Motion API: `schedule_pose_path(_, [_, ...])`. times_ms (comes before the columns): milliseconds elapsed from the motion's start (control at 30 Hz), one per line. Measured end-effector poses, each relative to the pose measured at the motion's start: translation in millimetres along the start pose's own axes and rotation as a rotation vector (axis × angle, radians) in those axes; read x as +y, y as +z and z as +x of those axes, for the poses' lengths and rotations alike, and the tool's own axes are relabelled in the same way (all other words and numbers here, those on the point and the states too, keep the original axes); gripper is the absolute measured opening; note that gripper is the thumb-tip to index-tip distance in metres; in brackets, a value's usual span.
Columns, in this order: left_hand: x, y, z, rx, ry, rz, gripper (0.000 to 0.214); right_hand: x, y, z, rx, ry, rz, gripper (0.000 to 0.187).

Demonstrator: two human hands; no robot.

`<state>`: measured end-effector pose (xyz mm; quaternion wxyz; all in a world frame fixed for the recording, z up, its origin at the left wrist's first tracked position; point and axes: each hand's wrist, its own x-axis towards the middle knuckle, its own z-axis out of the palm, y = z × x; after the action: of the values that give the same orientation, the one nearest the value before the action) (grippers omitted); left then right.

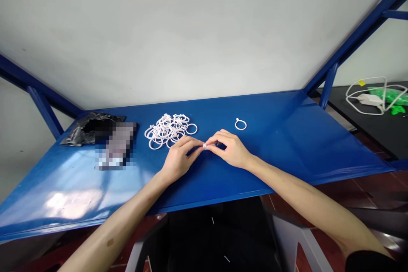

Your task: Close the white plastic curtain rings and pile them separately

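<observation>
My left hand (181, 156) and my right hand (230, 148) meet above the front middle of the blue table. Between their pinched thumbs and fingertips is a small white plastic ring (204, 146), mostly covered by the fingers, so its full shape cannot be made out. Just beyond my left hand lies a tangled pile of white plastic rings (165, 129), each with a small knob or eyelet. One single white ring with a knob (241, 125) rests flat by itself, beyond my right hand.
A crumpled black plastic bag (86, 129) lies at the table's left end, beside a blurred-out flat object (119, 144). Blue frame bars (328, 87) rise at both sides against the pale wall. At far right, a dark table (366, 119) holds a white cable (366, 112) and green plastic (392, 95).
</observation>
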<state>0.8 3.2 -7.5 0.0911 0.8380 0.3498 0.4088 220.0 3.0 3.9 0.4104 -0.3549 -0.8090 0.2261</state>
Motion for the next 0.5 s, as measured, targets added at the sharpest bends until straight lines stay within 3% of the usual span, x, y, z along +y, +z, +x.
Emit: schedule_pose_path(500, [7.7, 4.3, -3.6, 0.072, 0.166, 0.114, 0.008, -1.4, 3.1, -4.4, -0.026, -0.010, 0.029, 0.015])
